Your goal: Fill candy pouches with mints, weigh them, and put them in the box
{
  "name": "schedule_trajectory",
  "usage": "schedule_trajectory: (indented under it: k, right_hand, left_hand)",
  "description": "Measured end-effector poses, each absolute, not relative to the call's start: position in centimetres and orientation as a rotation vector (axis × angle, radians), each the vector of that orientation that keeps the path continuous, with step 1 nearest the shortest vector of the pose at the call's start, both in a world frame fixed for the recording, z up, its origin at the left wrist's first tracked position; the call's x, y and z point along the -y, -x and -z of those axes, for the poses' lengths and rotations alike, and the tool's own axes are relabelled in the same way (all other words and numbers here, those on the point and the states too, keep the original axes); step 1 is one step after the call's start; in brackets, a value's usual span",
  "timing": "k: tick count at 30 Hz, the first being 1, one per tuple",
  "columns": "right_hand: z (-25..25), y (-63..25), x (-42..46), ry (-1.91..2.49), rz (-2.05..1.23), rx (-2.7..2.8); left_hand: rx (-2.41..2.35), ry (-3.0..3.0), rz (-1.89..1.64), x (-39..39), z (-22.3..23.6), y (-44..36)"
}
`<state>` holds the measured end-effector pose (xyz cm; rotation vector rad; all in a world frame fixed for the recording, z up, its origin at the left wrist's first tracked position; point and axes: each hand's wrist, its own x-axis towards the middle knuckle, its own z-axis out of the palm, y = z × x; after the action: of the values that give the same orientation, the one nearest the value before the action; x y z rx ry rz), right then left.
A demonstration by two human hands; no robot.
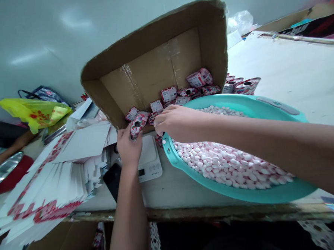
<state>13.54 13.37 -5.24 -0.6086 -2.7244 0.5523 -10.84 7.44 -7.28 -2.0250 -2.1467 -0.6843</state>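
My left hand (129,147) grips a small red-and-white printed packet (138,123) with a dark round spot on its face, at the front edge of a tilted cardboard box (150,70). Several similar packets (168,94) lie along the low side of that box. My right hand (174,121) is closed, fingers curled down, just over the left rim of a turquoise basin (215,189). What its fingertips hold is hidden. Pale pink and white tablet-like candies (227,163) fill much of the basin. Below the left hand's packet, partly covered, is a white digital scale (149,159).
Stacked printed card sheets (60,179) spread over the left of the table, beside a dark phone (113,180). Several upright open packets (247,86) stand behind the basin. At far left, another person's arm (14,149) reaches a red-sided metal bowl (11,172) near a yellow bag (34,113).
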Motion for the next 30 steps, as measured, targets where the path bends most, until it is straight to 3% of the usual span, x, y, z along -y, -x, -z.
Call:
schedule_trajectory:
  k: [10,15,18,23,30]
  right_hand:
    - [4.6,-14.0,-13.3,0.625,-0.58,2.704]
    - [4.4,-14.2,-13.1,0.54,-0.896,2.744]
    - [5.1,-14.2,-13.0,0.429,-1.072,2.78]
    - [6.5,-13.8,-13.2,0.336,-1.087,2.794]
    - [6.5,-13.4,-13.2,0.369,-1.071,2.768]
  left_hand:
    - [2.97,2.303,0.706,-6.8,4.8,15.6]
    - [3.255,2.229,0.452,-6.2,4.2,17.0]
    - [3.336,2.216,0.599,-6.1,4.2,17.3]
    - [3.169,2.298,0.921,-6.0,3.6,16.6]
    - [3.045,2.37,0.542,-6.6,4.2,15.4]
